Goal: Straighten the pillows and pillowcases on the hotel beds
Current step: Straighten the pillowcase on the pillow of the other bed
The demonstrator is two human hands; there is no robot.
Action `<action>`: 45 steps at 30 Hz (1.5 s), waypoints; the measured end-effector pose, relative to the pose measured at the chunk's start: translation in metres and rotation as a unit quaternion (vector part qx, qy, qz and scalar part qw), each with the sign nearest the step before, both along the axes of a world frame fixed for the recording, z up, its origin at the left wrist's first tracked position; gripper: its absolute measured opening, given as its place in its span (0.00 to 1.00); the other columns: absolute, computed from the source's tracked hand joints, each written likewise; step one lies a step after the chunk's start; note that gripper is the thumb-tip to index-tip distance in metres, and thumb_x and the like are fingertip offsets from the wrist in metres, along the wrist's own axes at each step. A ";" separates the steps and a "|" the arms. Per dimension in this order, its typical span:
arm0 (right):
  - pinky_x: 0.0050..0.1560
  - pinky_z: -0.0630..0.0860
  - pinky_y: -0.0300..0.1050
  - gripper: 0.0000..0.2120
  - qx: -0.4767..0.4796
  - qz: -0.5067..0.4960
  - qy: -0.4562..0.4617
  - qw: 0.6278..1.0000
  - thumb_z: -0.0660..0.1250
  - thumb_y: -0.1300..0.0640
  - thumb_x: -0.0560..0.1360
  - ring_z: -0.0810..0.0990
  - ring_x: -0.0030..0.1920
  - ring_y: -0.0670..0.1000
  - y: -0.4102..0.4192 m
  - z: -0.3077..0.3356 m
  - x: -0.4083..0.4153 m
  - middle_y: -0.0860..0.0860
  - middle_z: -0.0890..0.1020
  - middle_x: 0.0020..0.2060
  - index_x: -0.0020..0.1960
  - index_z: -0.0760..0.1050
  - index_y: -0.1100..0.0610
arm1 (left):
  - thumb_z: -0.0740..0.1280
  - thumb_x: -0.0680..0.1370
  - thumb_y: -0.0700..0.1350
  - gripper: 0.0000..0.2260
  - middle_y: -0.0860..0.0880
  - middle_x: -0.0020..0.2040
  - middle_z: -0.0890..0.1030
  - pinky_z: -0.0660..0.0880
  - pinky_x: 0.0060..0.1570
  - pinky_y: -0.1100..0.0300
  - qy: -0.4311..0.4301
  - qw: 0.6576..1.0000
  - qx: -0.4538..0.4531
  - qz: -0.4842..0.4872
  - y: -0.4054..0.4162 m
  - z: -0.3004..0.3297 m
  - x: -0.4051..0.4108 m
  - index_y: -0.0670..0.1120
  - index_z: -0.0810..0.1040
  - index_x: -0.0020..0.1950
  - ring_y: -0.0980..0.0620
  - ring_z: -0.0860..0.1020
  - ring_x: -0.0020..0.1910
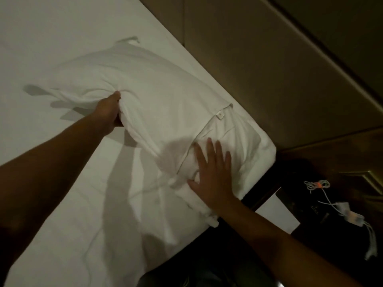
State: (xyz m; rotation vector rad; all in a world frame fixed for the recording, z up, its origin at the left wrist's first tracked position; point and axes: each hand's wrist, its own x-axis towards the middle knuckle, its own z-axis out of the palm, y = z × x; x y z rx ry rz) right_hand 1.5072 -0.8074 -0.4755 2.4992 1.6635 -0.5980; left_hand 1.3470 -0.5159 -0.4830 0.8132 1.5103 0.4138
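Note:
A white pillow in its white pillowcase lies at an angle on the white bed sheet, near the bed's head corner. My left hand grips a bunched fold of the pillowcase at the pillow's near long edge. My right hand lies flat with fingers spread on the pillow's open end, where the flap and a small white tag show. Loose pillowcase fabric trails toward the bed edge below my right palm.
A padded brown headboard runs along the bed's far side. Right of the bed corner stands a dark bedside table with a white paper and tangled white cables with a charger.

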 end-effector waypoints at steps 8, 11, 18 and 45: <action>0.75 0.54 0.67 0.57 0.116 0.025 -0.026 0.993 0.77 0.40 0.64 0.51 0.81 0.61 -0.028 0.004 0.006 0.57 0.53 0.81 0.82 0.47 0.49 | 0.53 0.83 0.49 0.16 0.48 0.51 0.86 0.80 0.39 0.54 -0.060 0.998 -0.030 -0.013 0.017 0.054 0.045 0.47 0.78 0.60 0.47 0.84 0.48; 0.71 0.66 0.62 0.51 0.069 -0.116 -0.001 0.991 0.77 0.51 0.67 0.68 0.73 0.61 -0.038 0.012 0.072 0.57 0.69 0.75 0.82 0.52 0.50 | 0.56 0.83 0.54 0.14 0.45 0.52 0.82 0.82 0.36 0.48 0.028 0.999 -0.016 -0.044 0.025 0.059 0.049 0.47 0.74 0.60 0.45 0.83 0.45; 0.50 0.78 0.49 0.22 0.121 -0.184 0.149 0.964 0.69 0.63 0.73 0.81 0.50 0.62 -0.033 0.068 0.122 0.60 0.84 0.49 0.67 0.77 0.56 | 0.60 0.81 0.51 0.21 0.40 0.63 0.78 0.83 0.38 0.49 0.068 0.988 0.139 0.008 0.033 0.088 0.104 0.41 0.71 0.71 0.40 0.82 0.54; 0.46 0.68 0.45 0.14 0.156 -0.371 -0.002 0.915 0.70 0.54 0.76 0.80 0.53 0.63 -0.096 0.065 0.279 0.59 0.83 0.52 0.61 0.80 0.54 | 0.69 0.79 0.45 0.07 0.46 0.33 0.85 0.76 0.22 0.63 0.139 0.966 0.157 -0.154 0.013 0.101 0.317 0.41 0.76 0.49 0.54 0.82 0.25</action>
